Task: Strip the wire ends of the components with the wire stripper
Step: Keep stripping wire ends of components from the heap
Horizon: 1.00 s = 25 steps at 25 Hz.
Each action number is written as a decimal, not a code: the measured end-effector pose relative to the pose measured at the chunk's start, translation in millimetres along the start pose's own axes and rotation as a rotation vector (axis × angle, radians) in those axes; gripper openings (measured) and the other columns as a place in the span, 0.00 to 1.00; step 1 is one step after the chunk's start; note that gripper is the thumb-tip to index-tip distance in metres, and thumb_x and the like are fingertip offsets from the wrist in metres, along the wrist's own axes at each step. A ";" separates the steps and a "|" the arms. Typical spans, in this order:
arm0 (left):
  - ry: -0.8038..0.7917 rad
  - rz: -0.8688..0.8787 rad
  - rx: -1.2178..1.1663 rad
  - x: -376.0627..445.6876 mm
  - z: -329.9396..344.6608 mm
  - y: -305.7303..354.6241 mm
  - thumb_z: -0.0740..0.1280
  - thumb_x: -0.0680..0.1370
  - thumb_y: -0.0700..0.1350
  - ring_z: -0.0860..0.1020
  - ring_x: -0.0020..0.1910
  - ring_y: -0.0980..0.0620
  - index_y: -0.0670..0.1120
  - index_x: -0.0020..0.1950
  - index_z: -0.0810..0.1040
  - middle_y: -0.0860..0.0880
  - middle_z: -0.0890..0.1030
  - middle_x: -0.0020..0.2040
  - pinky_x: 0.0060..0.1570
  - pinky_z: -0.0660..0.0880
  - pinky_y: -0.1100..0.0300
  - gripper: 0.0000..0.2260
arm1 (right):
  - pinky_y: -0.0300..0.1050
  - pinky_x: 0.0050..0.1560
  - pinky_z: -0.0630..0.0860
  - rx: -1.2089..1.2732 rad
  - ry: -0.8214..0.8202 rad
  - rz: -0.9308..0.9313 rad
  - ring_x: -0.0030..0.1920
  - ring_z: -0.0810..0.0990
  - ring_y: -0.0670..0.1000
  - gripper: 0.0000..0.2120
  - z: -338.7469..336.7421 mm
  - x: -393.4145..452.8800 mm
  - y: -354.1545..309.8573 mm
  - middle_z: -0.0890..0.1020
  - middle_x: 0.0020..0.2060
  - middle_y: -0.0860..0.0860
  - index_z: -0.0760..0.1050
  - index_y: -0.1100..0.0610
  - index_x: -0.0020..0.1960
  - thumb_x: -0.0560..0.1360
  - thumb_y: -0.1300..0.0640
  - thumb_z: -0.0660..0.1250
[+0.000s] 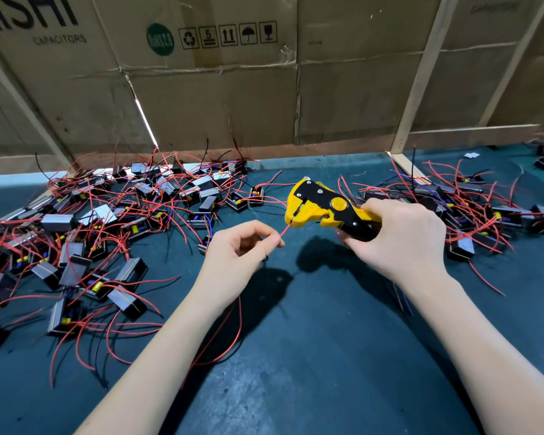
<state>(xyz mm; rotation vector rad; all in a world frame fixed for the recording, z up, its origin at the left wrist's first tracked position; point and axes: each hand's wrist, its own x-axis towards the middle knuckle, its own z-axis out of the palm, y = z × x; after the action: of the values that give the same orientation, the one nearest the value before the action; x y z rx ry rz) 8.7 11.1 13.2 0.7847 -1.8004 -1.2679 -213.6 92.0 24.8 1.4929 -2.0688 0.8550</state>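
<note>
My right hand grips the handles of a yellow and black wire stripper, held above the table with its jaws pointing left. My left hand pinches a red wire between thumb and forefinger. The wire's tip sits in the stripper's jaws. The rest of that wire loops down under my left wrist; the component it belongs to is hidden.
A large pile of black components with red wires covers the left of the dark green table. A second pile lies at the right. Cardboard sheets and wooden slats wall off the back.
</note>
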 end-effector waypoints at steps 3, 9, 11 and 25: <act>-0.023 -0.006 -0.032 -0.4 -0.2 0.9 0.66 0.80 0.44 0.63 0.29 0.54 0.44 0.42 0.82 0.49 0.67 0.30 0.29 0.61 0.66 0.09 | 0.44 0.34 0.66 -0.026 0.017 0.031 0.37 0.80 0.60 0.17 2.8 -1.1 -0.3 0.81 0.32 0.52 0.79 0.54 0.38 0.61 0.41 0.77; -0.153 0.000 -0.120 1.4 -7.1 7.7 0.63 0.78 0.49 0.64 0.32 0.55 0.47 0.40 0.82 0.43 0.69 0.37 0.36 0.63 0.66 0.12 | 0.52 0.48 0.65 -0.046 0.030 0.034 0.48 0.78 0.59 0.24 8.9 0.5 9.4 0.81 0.44 0.53 0.79 0.56 0.51 0.64 0.41 0.75; -0.167 -0.001 -0.109 0.0 -7.5 7.5 0.64 0.79 0.49 0.64 0.33 0.55 0.49 0.38 0.80 0.47 0.72 0.37 0.36 0.63 0.66 0.11 | 0.51 0.47 0.65 -0.031 0.030 0.030 0.48 0.78 0.59 0.24 8.9 0.3 9.1 0.81 0.43 0.52 0.79 0.55 0.51 0.64 0.39 0.71; 0.089 -0.001 -0.003 -0.6 3.1 1.3 0.67 0.80 0.41 0.66 0.25 0.58 0.39 0.39 0.82 0.54 0.70 0.24 0.30 0.64 0.70 0.11 | 0.51 0.47 0.67 0.017 -0.021 -0.085 0.48 0.79 0.58 0.24 8.3 -3.5 -2.4 0.81 0.42 0.51 0.79 0.54 0.48 0.64 0.37 0.66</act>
<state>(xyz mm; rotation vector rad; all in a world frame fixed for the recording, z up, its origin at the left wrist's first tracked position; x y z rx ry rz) 6.3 13.4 13.6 0.8273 -1.7266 -1.2171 -210.2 87.9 17.2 1.5930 -2.0019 0.8302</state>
